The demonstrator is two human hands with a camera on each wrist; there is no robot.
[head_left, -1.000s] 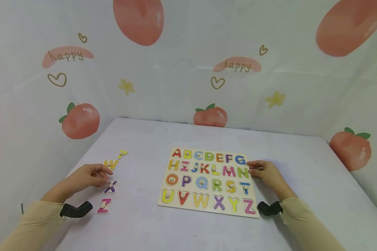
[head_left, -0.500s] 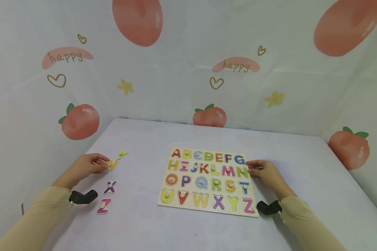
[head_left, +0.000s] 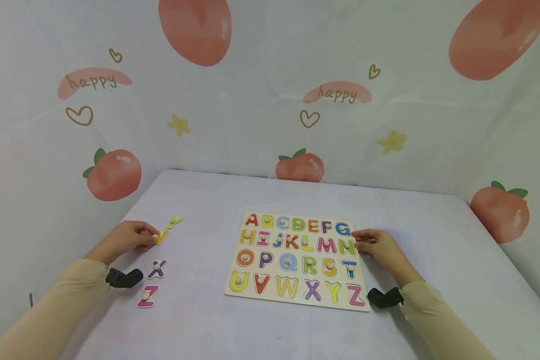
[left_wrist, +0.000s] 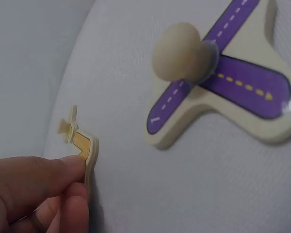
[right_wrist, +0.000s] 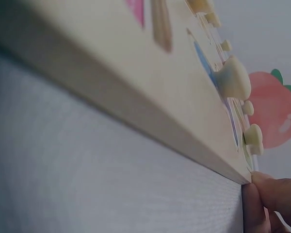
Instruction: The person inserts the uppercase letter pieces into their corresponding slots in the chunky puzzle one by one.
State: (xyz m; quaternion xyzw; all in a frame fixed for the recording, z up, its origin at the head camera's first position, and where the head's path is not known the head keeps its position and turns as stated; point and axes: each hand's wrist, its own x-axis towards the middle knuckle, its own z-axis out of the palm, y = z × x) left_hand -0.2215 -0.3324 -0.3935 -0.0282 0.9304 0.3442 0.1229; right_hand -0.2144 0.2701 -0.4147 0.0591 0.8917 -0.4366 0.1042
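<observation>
My left hand (head_left: 130,237) is at the yellow-orange W piece (head_left: 163,237), thumb and fingertips pinching it and hiding its knob. In the left wrist view, part of that W piece (left_wrist: 89,145) shows past the fingertips. The yellow Y piece (head_left: 174,221) lies just beyond it. Nearer me are the purple X piece (head_left: 157,269) and the pink Z piece (head_left: 148,296), each with a round wooden knob. My right hand (head_left: 378,246) grips the right edge of the wooden alphabet puzzle board (head_left: 270,298) near G and N, thumb and fingers at its rim (right_wrist: 203,162).
Knobbed letters A to V sit in the board. The W recess (head_left: 288,287), X recess (head_left: 312,290), Y recess (head_left: 333,292) and Z recess (head_left: 356,295) show printed letters without knobs. A peach-print cloth (head_left: 252,100) hangs behind the white-covered table (head_left: 198,330).
My left hand has moved away from me, from between the W and X pieces to the W piece, and its fingers have closed there. My right hand stays at the board's edge.
</observation>
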